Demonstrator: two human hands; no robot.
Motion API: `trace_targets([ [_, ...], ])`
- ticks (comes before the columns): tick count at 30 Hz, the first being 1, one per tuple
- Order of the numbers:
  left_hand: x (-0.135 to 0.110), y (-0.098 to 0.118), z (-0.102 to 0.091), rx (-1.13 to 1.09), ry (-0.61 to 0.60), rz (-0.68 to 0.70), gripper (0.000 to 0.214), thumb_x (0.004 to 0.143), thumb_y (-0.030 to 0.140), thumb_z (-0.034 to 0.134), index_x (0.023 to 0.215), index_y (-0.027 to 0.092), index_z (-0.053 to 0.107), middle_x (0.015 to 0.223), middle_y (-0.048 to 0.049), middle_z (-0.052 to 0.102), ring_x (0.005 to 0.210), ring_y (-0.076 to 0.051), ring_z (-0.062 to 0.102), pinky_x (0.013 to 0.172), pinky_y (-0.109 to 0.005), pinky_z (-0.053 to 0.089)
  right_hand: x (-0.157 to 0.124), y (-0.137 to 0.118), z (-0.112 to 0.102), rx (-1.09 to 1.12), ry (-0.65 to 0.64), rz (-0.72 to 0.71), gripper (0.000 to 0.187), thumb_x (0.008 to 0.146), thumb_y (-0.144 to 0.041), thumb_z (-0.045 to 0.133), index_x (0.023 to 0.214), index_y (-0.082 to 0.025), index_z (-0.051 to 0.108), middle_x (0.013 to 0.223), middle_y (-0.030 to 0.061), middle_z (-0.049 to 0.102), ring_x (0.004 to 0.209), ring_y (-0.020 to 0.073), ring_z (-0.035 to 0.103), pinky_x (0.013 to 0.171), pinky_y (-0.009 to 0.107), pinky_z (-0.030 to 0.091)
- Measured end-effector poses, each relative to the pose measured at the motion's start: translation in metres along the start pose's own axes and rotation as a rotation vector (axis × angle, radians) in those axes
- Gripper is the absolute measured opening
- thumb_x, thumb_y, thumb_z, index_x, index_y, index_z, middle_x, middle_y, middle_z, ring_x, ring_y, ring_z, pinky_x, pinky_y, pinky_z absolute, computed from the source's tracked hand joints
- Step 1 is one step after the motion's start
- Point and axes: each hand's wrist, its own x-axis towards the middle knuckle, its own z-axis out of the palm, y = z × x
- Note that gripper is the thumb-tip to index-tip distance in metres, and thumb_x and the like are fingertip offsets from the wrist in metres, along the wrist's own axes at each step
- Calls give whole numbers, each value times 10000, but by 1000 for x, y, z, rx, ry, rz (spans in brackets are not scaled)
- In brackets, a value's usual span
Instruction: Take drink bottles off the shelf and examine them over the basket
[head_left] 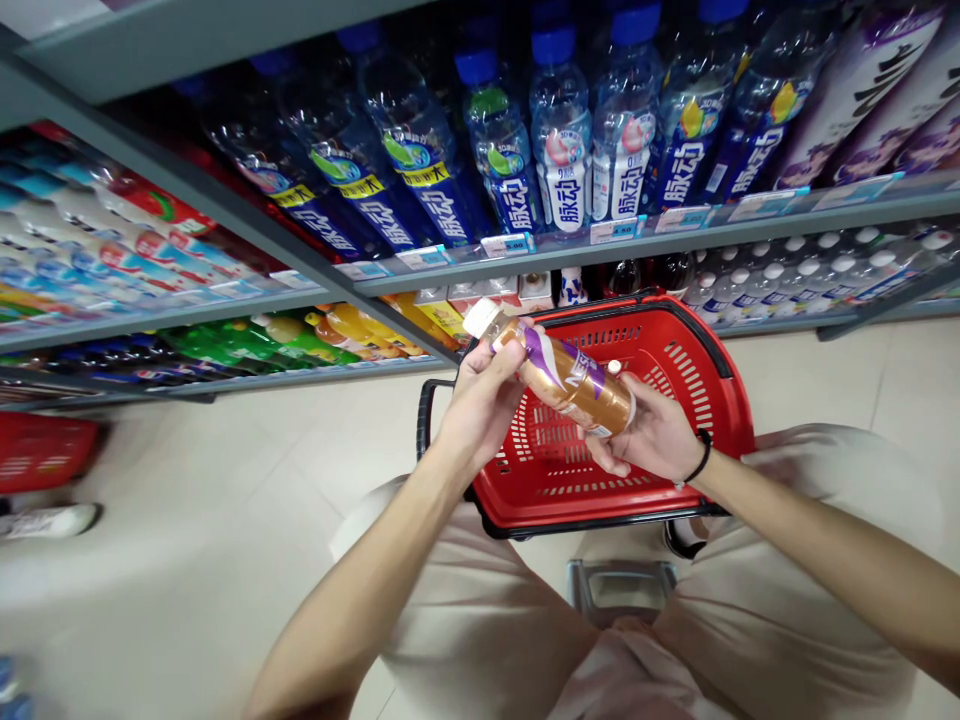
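Note:
A brown coffee drink bottle (574, 375) with a purple and gold label and a white cap is held tilted, its cap to the upper left. Around its neck end, my left hand (487, 390) is closed. My right hand (649, 425) grips the base end, with a black band on the wrist. Below both hands is a red shopping basket (720, 400) with slotted walls and black handles. The part of the basket I can see into holds nothing; my hands and the bottle cover some of it.
Shelves in front hold blue-capped drink bottles (559, 150) above a price-tag rail (622, 232). Water bottles (810, 270) and green soda bottles (217, 345) line the lower shelf. At left, another red basket (45, 450) sits near a person's shoe (52, 520). A grey stool (622, 590) shows between my legs.

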Motion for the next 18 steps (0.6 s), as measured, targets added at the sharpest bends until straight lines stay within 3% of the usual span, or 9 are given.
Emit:
trace_targets([
  [9, -2, 2, 6, 50, -38, 33, 455, 734, 459, 920, 1095, 210, 797, 1192, -87, 780, 1136, -261, 728, 1030, -373, 563, 4, 14, -11, -5, -54, 98, 762, 977, -748, 330, 900, -85, 697, 614, 105, 664, 496, 182, 593, 503, 269, 456],
  [15, 1, 0, 7, 114, 87, 30, 419, 697, 359, 953, 1046, 176, 809, 1135, -103, 793, 1101, -242, 746, 1054, -355, 543, 12, 20, -5, -17, 220, -41, 566, 928, -647, 641, 1151, -127, 660, 863, 88, 711, 677, 177, 633, 449, 214, 444],
  [18, 2, 0, 5, 116, 112, 3, 430, 687, 349, 959, 1052, 174, 811, 1136, -100, 792, 1090, -234, 745, 1071, -358, 528, 13, 18, -2, -14, 225, -25, 547, 889, -626, 730, 1121, -137, 651, 865, 70, 696, 662, 161, 622, 443, 203, 442],
])
